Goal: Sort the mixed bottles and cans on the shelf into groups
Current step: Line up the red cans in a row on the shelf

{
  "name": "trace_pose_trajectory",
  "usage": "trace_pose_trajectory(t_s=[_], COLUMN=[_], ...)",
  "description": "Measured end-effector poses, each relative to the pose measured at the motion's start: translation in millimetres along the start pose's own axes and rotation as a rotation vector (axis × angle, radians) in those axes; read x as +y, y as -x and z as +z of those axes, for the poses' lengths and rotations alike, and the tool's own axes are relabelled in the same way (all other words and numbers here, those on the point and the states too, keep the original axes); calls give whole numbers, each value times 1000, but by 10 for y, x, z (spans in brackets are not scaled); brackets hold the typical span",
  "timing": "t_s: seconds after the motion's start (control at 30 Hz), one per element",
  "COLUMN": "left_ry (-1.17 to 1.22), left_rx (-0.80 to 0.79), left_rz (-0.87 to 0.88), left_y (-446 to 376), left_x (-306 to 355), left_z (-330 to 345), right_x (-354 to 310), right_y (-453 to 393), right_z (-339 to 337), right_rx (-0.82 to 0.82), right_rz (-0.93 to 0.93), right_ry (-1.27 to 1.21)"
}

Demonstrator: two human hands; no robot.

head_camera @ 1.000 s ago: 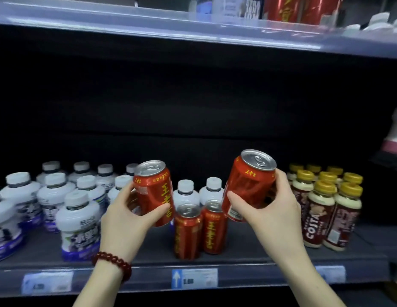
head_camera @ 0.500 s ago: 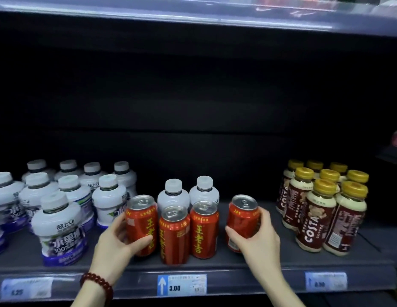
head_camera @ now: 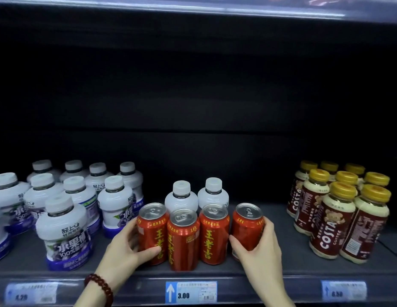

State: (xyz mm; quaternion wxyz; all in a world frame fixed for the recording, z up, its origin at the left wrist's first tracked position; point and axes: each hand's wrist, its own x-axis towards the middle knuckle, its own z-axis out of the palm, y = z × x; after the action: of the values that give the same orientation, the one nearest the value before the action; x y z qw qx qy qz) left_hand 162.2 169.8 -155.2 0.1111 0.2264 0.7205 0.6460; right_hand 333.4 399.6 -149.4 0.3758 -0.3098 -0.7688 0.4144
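Several red cans stand in a row at the front middle of the grey shelf [head_camera: 281, 268]. My left hand [head_camera: 124, 249] wraps the leftmost red can [head_camera: 151, 229], which stands on the shelf. My right hand [head_camera: 257, 249] grips the rightmost red can [head_camera: 246, 227], also standing upright. Two more red cans [head_camera: 183, 238] sit between them, touching each other. Two white bottles [head_camera: 181, 199] stand right behind the cans. A group of white bottles with purple labels [head_camera: 64, 227] fills the left side. Brown coffee bottles with yellow caps [head_camera: 335, 218] cluster at the right.
Price tags [head_camera: 191, 292] line the shelf's front rail. Bare shelf lies between the rightmost can and the coffee bottles. The shelf's back is dark. An upper shelf edge [head_camera: 193, 9] runs overhead.
Both hands came down from mid-air and set their red cans on the shelf, one at each end of the can row. The cans now stand upright in my grip.
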Motion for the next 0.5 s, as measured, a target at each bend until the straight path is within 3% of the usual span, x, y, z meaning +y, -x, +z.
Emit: trace_pose_trajectory(t_s=[0.4, 0.5], left_ry=[-25, -88], left_rx=[-56, 27], left_rz=[-33, 46], left_y=[49, 40], left_x=[211, 444], left_z=[-18, 9], right_x=[-42, -131], right_y=[87, -61], right_z=[-94, -232], right_rx=[-76, -63], right_rz=[-75, -80], right_ry=[61, -5])
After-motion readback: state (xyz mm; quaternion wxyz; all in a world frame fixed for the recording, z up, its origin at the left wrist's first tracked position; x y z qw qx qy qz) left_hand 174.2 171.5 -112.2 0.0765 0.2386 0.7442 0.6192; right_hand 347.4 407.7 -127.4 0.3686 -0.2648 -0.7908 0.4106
